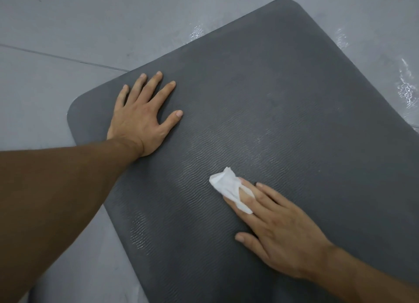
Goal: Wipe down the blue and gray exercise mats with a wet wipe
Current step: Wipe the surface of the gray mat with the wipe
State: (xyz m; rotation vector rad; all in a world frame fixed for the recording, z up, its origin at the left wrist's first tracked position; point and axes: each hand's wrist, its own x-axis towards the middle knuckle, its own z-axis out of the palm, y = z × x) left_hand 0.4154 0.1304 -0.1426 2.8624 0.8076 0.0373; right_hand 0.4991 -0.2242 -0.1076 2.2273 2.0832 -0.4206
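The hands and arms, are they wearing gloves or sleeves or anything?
No. The left hand and the right hand are bare: no gloves, rings or watch show. The left forearm and the right forearm are bare too, with no sleeve in view.

Floor (68,19): pale gray tiles, matte, with one dark joint line (56,56) running from the left edge to the mat's border. Wet patches (408,91): glistening, on the tiles just beside the mat's far right side. Gray mat (283,98): dark, rounded corners, wavy ribbed surface, lying flat and diagonal on the tiles, cut off at bottom and right.
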